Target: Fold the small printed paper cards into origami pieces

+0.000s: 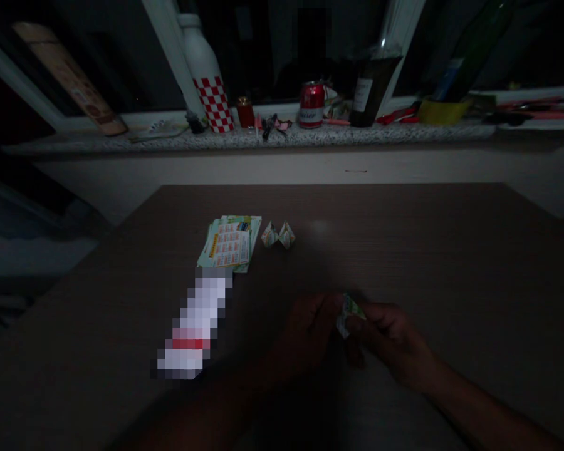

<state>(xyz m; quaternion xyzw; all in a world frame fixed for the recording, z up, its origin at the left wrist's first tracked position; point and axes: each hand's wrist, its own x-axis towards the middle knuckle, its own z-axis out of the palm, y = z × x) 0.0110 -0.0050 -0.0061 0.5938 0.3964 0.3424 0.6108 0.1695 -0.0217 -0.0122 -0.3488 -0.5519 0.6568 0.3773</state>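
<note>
Between my two hands is a small piece of folded paper (349, 313), green and white with print on it, raised just over the dark wooden table. My left hand (313, 326) pinches its left edge with curled fingers. From the other side my right hand (392, 338) grips it between thumb and fingers. Beyond them stands a folded paper piece (278, 235) with two pointed halves. To its left lies a stack of printed paper sheets (230, 244), with a calendar-like grid on the top one. Shadow hides parts of my fingers.
A blurred white-and-red item (192, 326) lies left of my hands on the table (427, 244). Along the granite windowsill (272, 136) stand a checkered bottle (209, 81), a red can (311, 103), a dark pot (371, 91) and a tilted tube (70, 78).
</note>
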